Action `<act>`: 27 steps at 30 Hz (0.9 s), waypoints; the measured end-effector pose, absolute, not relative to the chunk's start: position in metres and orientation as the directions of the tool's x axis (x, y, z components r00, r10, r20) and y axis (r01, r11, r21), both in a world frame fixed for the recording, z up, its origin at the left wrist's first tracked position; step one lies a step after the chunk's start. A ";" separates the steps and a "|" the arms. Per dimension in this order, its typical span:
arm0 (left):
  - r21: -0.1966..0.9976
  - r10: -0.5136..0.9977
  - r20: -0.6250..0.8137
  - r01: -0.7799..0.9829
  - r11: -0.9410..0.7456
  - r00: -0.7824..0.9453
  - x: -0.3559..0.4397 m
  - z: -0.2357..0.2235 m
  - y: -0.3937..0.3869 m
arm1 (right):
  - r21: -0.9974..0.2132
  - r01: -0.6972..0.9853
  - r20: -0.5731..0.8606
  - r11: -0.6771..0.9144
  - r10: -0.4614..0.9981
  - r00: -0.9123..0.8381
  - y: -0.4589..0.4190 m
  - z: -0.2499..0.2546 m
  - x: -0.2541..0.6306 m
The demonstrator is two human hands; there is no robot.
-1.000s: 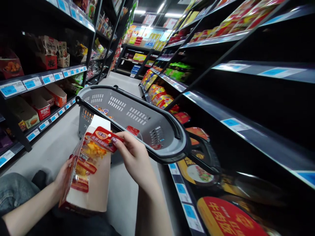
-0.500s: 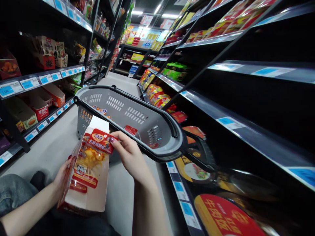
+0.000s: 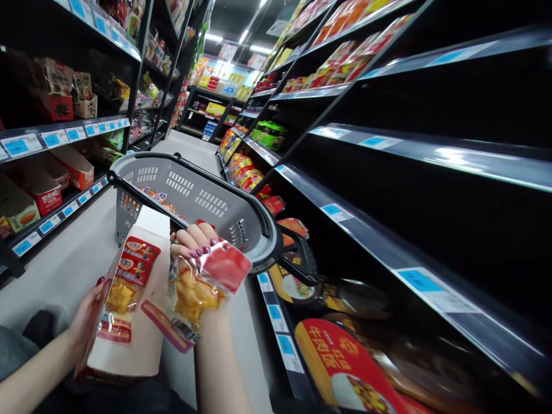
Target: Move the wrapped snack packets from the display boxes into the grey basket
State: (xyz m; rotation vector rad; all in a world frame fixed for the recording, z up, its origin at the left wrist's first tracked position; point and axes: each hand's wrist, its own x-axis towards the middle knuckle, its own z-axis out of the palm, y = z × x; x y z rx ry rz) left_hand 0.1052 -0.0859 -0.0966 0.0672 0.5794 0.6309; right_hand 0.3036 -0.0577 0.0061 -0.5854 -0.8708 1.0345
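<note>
My left hand (image 3: 88, 313) grips the left side of an open white carton (image 3: 144, 356), tilted up in front of me. Inside it lie several red-topped snack packets (image 3: 121, 296) with clear windows. Between the fingers of my right hand (image 3: 196, 238) is one snack packet (image 3: 194, 287), turned so its plain red top and barcode show. That packet is out of the carton, just to its right. Behind both hands stands a grey shopping basket (image 3: 190, 167) with black handles; colourful small packets (image 3: 159, 198) lie inside it.
Shelves with price labels (image 3: 56, 138) and opened cartons (image 3: 43, 190) line the left. On the right, a shelf edge (image 3: 366, 236) runs close by, with red-and-yellow meal packs (image 3: 340, 356) low down. Pale floor (image 3: 190, 144) leads to a far shelf.
My right hand has drawn a packet out of the carton and turned it over, to the right. The view has swung right, so the basket and shelves sit further left.
</note>
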 end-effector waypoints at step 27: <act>0.249 0.567 -0.494 -0.518 0.819 0.659 0.105 -0.096 -0.085 | -0.841 0.433 0.541 0.324 0.489 0.684 -0.096 0.040 0.311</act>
